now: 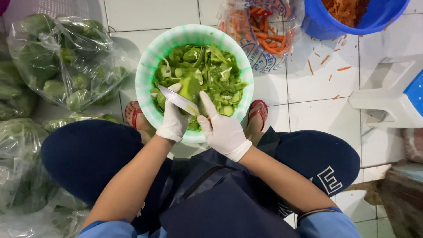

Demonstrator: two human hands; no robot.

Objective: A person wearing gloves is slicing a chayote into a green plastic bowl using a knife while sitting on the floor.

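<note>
Green piece (189, 87) over the bowl (147, 75), pinched by gloved right hand (222, 130), left hand (174, 119) closed around knife (178, 100), handle hidden in fist, feet partly covered.

Single head-worn view, pointing almost straight down over the seated person's lap. Close range: round pale-green plastic bowl (147, 79) upper centre, white tiled floor (326, 88) around it. No second view.
</note>
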